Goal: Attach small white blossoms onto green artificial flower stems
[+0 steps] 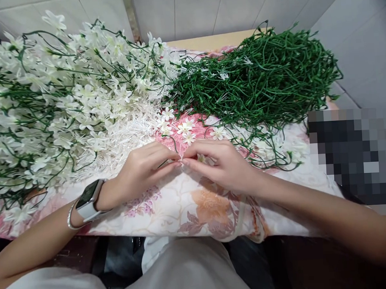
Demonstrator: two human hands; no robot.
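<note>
My left hand (145,168) and my right hand (220,162) meet fingertip to fingertip over a floral cloth (189,205) at the table's front. Both are pinched closed on a small white piece, too small to name; a thin green stem runs into the left fingers. Loose white artificial flowers (184,130) lie just beyond the fingertips. My left wrist wears a smartwatch (87,199) and a bangle.
A big heap of white flowers on green stems (64,103) fills the left side. A pile of bare green plastic stems (260,78) lies at the back right. A blurred dark object (355,153) sits at the right edge. A tiled wall stands behind.
</note>
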